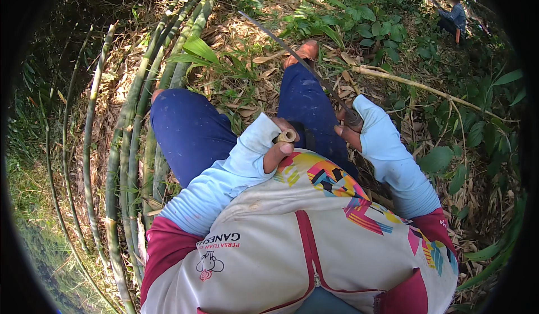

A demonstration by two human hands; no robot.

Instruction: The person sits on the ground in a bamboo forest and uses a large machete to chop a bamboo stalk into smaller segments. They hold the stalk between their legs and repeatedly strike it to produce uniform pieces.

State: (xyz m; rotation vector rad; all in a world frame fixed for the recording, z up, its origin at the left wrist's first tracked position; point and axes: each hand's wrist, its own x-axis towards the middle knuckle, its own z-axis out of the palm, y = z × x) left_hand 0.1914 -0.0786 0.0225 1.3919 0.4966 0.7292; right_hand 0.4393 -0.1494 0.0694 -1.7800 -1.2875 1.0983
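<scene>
In front of my belly, my left hand (pixel 274 156) is closed around a short hollow piece of bamboo (pixel 287 135). Its round open end points up toward me, and my palm hides the rest. Off to the right, beside my knee, the fingers of my right hand (pixel 351 138) wrap round the handle of a machete (pixel 292 53). The long dark blade slants up and to the left over my right shin, its tip well beyond my foot. Blade and bamboo piece are apart. Light blue sleeves cover both forearms and part of each hand.
Several long green bamboo stems (pixel 130 140) run along my left side. A thin dry pole (pixel 404 81) lies across the ground at the right. Leafy plants (pixel 365 22) grow ahead among dry leaves. Another person (pixel 453 16) sits at the far right.
</scene>
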